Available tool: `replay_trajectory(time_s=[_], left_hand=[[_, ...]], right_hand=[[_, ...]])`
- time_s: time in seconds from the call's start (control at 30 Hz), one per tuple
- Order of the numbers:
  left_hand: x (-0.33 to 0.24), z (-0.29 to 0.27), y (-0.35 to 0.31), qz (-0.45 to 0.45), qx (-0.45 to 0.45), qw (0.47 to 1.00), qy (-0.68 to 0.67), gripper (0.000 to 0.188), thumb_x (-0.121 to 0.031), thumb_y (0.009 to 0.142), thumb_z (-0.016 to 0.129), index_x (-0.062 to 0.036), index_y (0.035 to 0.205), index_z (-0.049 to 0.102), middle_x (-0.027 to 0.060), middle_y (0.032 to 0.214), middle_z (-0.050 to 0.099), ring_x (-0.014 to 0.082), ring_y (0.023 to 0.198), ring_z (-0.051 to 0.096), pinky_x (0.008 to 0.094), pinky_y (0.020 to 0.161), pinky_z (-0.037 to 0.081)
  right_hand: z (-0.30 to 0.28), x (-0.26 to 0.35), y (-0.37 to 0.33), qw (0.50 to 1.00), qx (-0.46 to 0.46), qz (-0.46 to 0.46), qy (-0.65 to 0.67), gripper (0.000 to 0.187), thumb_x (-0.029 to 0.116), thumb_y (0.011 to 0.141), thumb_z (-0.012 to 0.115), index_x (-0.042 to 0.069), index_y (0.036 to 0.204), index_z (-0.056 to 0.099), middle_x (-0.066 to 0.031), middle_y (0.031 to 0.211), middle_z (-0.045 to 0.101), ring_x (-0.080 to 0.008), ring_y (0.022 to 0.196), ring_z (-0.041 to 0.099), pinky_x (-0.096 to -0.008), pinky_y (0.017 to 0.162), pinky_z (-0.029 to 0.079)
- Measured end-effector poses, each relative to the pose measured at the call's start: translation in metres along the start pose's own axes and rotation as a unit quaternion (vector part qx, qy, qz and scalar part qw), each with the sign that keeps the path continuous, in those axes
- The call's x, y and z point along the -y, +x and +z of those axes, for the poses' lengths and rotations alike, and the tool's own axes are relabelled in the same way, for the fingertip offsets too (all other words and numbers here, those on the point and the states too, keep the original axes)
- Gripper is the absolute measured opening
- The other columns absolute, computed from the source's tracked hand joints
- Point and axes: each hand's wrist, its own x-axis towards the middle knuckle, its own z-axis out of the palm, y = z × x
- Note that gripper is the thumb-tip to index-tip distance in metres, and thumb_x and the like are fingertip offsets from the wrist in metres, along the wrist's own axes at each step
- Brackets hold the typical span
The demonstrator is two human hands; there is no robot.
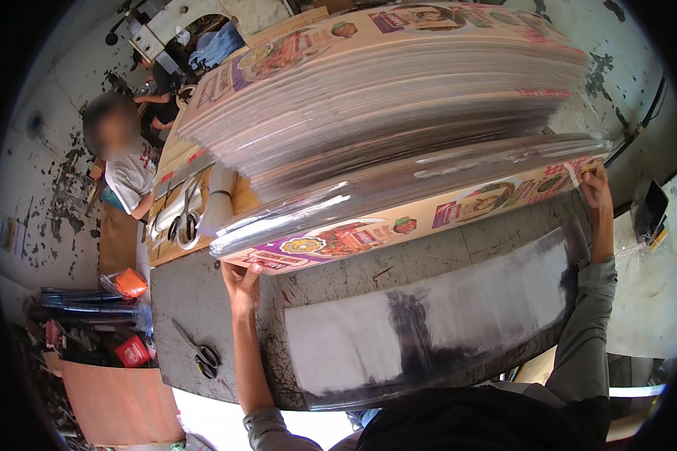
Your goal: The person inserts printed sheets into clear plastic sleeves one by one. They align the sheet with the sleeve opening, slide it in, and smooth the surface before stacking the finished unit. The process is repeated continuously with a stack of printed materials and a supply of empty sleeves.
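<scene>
A long bundle of printed, peach-coloured sheets (376,239) with food pictures and glossy clear plastic spans the work table from left to right. My left hand (242,287) grips its near left corner, thumb on the printed face. At the far right end my right hand (596,189) closes around the other corner. Just behind the bundle rises a tall stack of similar sheets (384,90), its many layered edges facing me. Between my forearms a long, glossy translucent sheet (346,338) lies flat on the dark, scratched table (267,301).
Black-handled scissors (197,353) lie left of my left forearm. More scissors (182,222) rest by white rolls (218,197) on a wooden board (165,244). A person (126,177) is beyond the table's left side. An orange bundle (130,283) sits among clutter below.
</scene>
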Motion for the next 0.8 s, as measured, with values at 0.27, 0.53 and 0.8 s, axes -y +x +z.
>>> replay_trajectory(time_s=[0.27,0.53,0.8], left_hand=[[0.014,0.007,0.0,0.053,0.044,0.997,-0.017,0.094,-0.025,0.066,0.075,-0.0014,0.138,0.021,0.0126,0.128,0.043,0.0243,0.118,0.043,0.0398,0.1,0.031],[-0.004,0.026,0.001,-0.041,-0.017,0.999,-0.015,0.083,-0.022,0.071,0.075,0.0,0.134,0.026,0.0121,0.125,0.047,0.0211,0.112,0.047,0.0338,0.097,0.035],[-0.03,0.031,0.001,0.001,0.032,0.999,0.003,0.108,-0.032,0.055,0.086,-0.0087,0.138,0.022,0.0153,0.125,0.045,0.0263,0.114,0.047,0.0416,0.098,0.038]], right_hand=[[0.085,0.036,0.002,0.992,0.114,-0.042,0.018,0.101,0.039,0.059,0.074,-0.005,0.136,0.025,-0.0215,0.143,0.022,-0.0315,0.131,0.027,-0.0384,0.109,0.02],[0.034,0.0,0.002,0.994,-0.076,0.04,0.062,0.047,0.019,0.066,0.074,0.002,0.104,0.053,-0.0068,0.096,0.058,-0.0191,0.092,0.056,-0.0327,0.083,0.041],[0.06,0.045,-0.003,0.997,0.05,-0.02,-0.048,0.095,0.042,0.06,0.077,0.0,0.133,0.033,-0.0145,0.128,0.046,-0.0271,0.121,0.042,-0.0375,0.1,0.032]])
